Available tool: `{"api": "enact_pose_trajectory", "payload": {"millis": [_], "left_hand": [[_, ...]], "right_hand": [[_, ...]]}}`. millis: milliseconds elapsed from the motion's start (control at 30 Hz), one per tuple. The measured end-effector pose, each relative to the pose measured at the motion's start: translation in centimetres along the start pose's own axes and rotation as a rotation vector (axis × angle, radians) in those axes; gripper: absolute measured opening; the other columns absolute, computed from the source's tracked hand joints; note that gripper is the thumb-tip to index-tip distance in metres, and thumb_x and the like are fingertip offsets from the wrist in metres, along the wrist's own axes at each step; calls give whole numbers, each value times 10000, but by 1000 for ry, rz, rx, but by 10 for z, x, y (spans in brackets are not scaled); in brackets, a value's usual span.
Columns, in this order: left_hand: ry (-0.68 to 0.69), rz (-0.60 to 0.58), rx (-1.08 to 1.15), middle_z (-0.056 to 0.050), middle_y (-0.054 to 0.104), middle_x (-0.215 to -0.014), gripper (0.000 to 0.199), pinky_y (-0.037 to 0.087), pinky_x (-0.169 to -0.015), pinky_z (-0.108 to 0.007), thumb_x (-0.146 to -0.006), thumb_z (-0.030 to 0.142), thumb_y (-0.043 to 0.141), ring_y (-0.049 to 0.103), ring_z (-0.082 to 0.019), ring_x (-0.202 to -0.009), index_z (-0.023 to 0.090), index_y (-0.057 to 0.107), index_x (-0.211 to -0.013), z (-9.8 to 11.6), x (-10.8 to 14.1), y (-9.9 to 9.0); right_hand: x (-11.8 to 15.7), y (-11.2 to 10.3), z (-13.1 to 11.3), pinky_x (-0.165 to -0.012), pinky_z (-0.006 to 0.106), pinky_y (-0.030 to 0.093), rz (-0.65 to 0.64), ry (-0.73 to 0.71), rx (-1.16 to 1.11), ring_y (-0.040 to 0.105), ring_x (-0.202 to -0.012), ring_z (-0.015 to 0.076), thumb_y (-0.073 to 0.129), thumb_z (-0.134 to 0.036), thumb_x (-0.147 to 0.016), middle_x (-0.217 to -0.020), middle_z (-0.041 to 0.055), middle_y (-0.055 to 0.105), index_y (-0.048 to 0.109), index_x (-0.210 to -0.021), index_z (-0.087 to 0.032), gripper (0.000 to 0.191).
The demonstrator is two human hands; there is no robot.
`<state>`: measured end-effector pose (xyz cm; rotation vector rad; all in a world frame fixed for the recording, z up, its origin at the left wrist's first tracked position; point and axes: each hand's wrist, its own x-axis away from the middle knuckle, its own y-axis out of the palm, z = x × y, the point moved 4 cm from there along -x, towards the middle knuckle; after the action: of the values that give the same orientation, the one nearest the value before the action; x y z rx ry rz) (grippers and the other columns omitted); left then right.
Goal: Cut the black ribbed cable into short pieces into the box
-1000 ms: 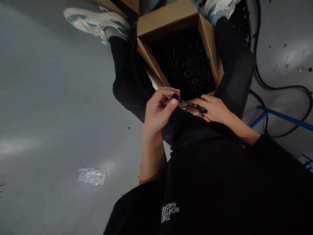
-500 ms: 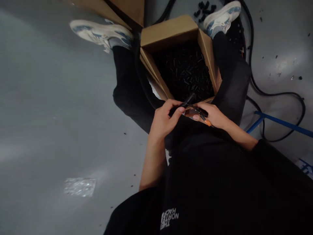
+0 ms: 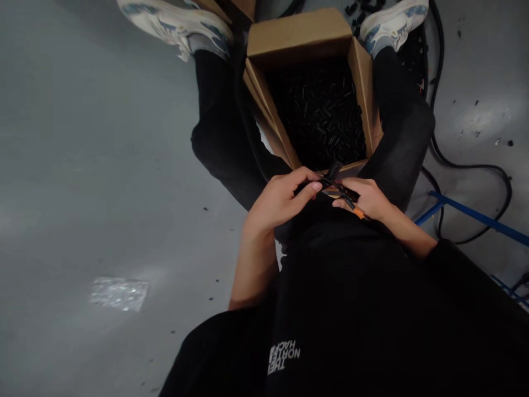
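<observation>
My left hand (image 3: 283,199) is closed, its thumb and fingers pinching a black ribbed, comb-like piece (image 3: 335,168) that sticks out over the near edge of the box. In my right hand (image 3: 369,197) is a pair of dark pliers (image 3: 349,202) with an orange part at the handle end. The tips of the pliers meet the ribbed piece beside my left fingertips; the exact contact is too small to make out. Just beyond both hands stands an open cardboard box (image 3: 300,34), holding many small black pieces (image 3: 326,113).
My legs (image 3: 221,118) straddle the box. Black hose (image 3: 475,165) curls over the floor on the right, near a blue metal frame (image 3: 481,212). A shiny clear packet (image 3: 119,293) lies at lower left. Black bits (image 3: 367,6) are scattered by the right shoe (image 3: 394,25).
The whole view has shifted, with the box and shoes higher in the picture. The ribbed piece now points more upright at the pliers, and both hands keep their hold.
</observation>
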<state>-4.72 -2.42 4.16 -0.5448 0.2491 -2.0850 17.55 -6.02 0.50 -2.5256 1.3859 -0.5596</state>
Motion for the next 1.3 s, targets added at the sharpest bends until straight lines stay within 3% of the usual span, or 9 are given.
{"api": "enact_pose_trajectory", "payload": {"millis": [133,333,467,700,867,1000,1133,1300], "left_hand": [[5,-51,9,-16,768,-828,364,557,-731,-244,-1122,499,513,698,-143,-710,214,728,-1052,2,0,2],[-3,17,-198,-64,819,-1069,519,570,-815,-303,-1131,645,451,771,-216,-920,220,741,-1198,4,2,10],[-20,-4,-253,-55,822,-1059,521,540,-774,-290,-1150,618,405,763,-211,-903,222,741,-1179,4,1,13],[-9,-12,-301,-55,815,-1028,485,518,-729,-303,-1158,553,393,766,-224,-885,213,738,-1149,7,2,13],[57,-91,-234,-50,818,-1080,539,540,-755,-303,-1167,583,320,781,-224,-936,230,726,-1166,7,2,18],[76,-170,-199,-32,786,-941,542,540,-732,-302,-1158,586,320,751,-202,-812,227,719,-1082,4,2,12],[76,-173,-192,-28,762,-886,521,530,-704,-303,-1151,577,340,728,-197,-761,225,712,-1055,2,2,9],[50,-71,-197,-34,746,-877,567,516,-693,-300,-1153,609,309,697,-185,-732,208,707,-1105,1,3,9]], "right_hand": [[-3,-2,-9,-794,308,553,-80,17,-56,696,-820,168,627,-765,-1026,-1004,72,767,755,-1209,-164,641],[-9,-7,-15,-837,321,556,-70,13,-64,679,-849,169,642,-702,-1040,-1026,75,753,724,-1225,-162,576],[-7,-8,-13,-793,309,551,-73,33,-34,664,-807,163,647,-739,-1024,-976,51,743,730,-1230,-179,602],[2,-11,-11,-848,332,589,-63,82,-54,707,-845,184,680,-812,-967,-1004,60,773,761,-1218,-192,674],[0,-11,-14,-837,349,587,-74,49,-11,704,-889,199,662,-822,-970,-1061,89,746,733,-1206,-171,696],[0,-14,-15,-798,340,580,-99,22,44,677,-811,186,688,-834,-947,-948,56,727,762,-1119,-183,677],[6,-18,-13,-814,358,609,-129,68,18,707,-852,200,748,-821,-910,-1040,68,765,741,-1289,-202,726],[15,-19,-12,-851,383,647,-131,73,-30,720,-908,191,827,-567,-946,-1210,79,750,615,-1462,-235,649]]}}
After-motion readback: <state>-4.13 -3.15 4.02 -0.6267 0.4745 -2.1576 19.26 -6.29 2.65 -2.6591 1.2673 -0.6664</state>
